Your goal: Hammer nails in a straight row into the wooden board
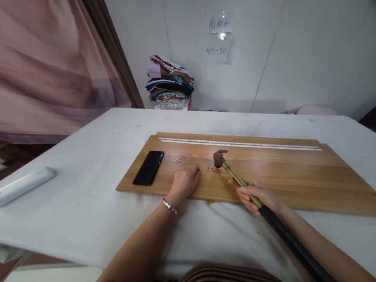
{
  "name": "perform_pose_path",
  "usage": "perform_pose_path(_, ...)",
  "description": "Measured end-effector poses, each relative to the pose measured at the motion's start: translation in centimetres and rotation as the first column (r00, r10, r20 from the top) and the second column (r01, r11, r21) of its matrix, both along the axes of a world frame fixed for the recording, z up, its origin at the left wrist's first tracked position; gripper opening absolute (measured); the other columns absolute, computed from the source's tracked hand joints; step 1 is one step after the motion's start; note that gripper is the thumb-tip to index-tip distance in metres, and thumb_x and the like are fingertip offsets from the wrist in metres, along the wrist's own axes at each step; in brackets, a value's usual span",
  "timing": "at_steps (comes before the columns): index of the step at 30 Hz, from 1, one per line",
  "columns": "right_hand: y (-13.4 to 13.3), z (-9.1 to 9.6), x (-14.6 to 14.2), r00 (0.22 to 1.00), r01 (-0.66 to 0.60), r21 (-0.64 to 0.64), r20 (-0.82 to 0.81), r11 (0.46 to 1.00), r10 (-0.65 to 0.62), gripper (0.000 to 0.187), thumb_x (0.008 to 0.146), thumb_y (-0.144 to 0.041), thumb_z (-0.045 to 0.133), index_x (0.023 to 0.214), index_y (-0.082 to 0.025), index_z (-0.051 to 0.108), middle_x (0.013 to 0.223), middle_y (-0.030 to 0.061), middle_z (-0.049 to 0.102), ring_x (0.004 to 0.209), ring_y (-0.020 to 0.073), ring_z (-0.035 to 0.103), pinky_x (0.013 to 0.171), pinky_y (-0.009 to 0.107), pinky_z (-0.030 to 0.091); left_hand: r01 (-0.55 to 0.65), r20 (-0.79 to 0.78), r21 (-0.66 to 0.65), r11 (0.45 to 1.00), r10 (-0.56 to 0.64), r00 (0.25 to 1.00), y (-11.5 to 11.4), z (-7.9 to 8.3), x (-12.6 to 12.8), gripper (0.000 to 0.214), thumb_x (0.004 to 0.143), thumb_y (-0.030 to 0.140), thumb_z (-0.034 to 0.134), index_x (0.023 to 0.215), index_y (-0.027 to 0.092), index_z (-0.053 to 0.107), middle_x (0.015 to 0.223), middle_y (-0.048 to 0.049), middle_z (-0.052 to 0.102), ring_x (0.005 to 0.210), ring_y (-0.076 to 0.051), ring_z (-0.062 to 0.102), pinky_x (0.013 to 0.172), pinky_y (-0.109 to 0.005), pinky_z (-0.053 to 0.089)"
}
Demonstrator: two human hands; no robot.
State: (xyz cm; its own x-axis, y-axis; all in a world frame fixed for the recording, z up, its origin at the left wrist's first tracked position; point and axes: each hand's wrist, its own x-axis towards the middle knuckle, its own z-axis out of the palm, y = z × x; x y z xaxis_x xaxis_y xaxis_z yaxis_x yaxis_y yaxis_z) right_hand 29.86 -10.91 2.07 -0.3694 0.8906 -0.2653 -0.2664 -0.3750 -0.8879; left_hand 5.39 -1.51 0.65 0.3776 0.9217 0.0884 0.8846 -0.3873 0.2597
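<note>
In the head view my right hand (255, 194) is wrapped round the yellowish shaft of a claw hammer (233, 173), well up from the dark grip. The hammer's rusty head is over the wooden board (294, 179), close to a row of small dark nail heads or holes (248, 173); whether it touches the board I cannot tell. My left hand (185, 182) rests on the board left of the hammer head, fingers curled closed. Anything inside them is hidden. Just beyond it lies a small pile of loose nails (180, 159).
A black phone (148, 168) lies at the board's left end. Two white measuring strips (241, 144) run along its far side. On the white table (87, 168) at left is a white handle-like object (21, 187). Folded cloths (171, 82) are stacked by the wall.
</note>
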Motion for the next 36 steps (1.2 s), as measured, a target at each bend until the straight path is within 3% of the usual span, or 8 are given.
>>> perform_pose_path(36, 0.05, -0.11, 0.17, 1.000, -0.012, -0.006, 0.001, 1.000, 0.012, 0.046, 0.078, -0.034, 0.063, 0.120, -0.017, 0.056, 0.057, -0.0093, 0.047, 0.030, 0.0032, 0.034, 0.027, 0.015, 0.032, -0.024, 0.021, -0.048, 0.999, 0.025, 0.999, -0.02, 0.19, 0.02, 0.025, 0.095, 0.032, 0.039, 0.096, 0.022, 0.062, 0.097, -0.0062, 0.070, 0.094, -0.019, 0.064, 0.079, -0.028, 0.043)
